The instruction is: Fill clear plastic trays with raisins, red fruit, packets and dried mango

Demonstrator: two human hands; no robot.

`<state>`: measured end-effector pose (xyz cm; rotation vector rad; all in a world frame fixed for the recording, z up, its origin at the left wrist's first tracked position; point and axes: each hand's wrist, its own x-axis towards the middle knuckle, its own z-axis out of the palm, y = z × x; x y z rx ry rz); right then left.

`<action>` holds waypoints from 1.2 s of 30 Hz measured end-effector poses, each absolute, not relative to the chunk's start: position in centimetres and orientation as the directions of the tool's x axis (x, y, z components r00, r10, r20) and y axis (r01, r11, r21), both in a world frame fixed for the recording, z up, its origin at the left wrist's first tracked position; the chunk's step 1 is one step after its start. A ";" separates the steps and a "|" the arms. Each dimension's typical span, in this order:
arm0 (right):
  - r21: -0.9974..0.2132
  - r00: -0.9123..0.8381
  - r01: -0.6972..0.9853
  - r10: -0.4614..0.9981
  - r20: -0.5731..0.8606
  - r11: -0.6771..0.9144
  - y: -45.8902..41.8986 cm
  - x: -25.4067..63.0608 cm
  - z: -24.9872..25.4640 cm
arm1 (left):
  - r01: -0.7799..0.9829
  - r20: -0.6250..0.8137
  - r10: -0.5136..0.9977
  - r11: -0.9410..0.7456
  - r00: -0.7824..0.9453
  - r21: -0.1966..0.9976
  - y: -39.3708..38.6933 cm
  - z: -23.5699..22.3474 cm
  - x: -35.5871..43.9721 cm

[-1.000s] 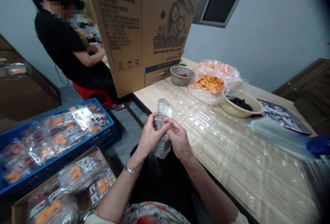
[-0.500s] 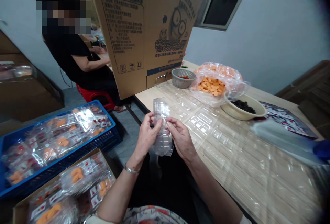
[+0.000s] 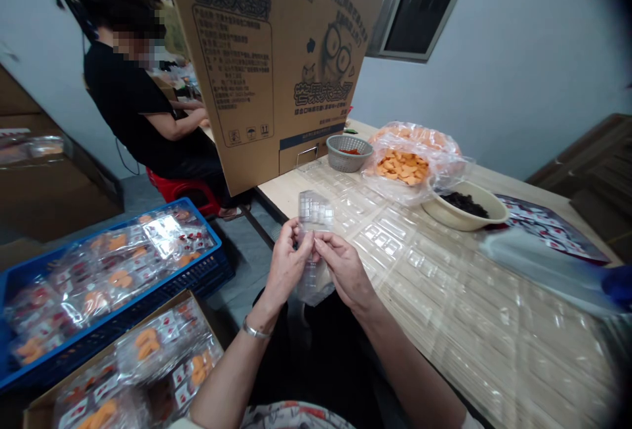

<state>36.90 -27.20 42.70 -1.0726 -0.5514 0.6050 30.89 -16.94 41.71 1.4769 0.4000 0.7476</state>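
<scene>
1. Head view: the left hand [image 3: 285, 264] and right hand [image 3: 345, 270] grip a clear plastic tray [image 3: 315, 213], their fingers [image 3: 323, 243] pinched closed on it. The tray is held upright in the air, just off the surface's [image 3: 281, 193] left edge.
2. More clear trays [image 3: 419, 277] cover the surface, and a blue crate [image 3: 197, 264] of wrapped packs sits to the left.

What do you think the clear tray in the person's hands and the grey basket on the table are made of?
The clear tray looks like thin, glossy plastic: it is see-through, with moulded cells and bright glare. The grey basket is probably matt moulded plastic, given its even colour and regular holes.
</scene>
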 end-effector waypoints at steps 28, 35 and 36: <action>-0.924 0.628 0.352 0.695 0.350 0.147 -29.0 38.8 43.4 | -0.304 0.200 0.634 0.059 0.747 0.951 -17.6 41.7 32.6; -0.942 0.779 0.204 0.538 0.322 0.268 -30.8 40.3 43.9 | -0.227 0.142 0.753 0.010 0.643 0.974 -15.4 41.8 32.0; -0.943 0.791 0.172 0.531 0.304 0.285 -31.0 40.7 43.9 | -0.222 0.142 0.764 0.001 0.629 0.975 -14.9 41.8 31.8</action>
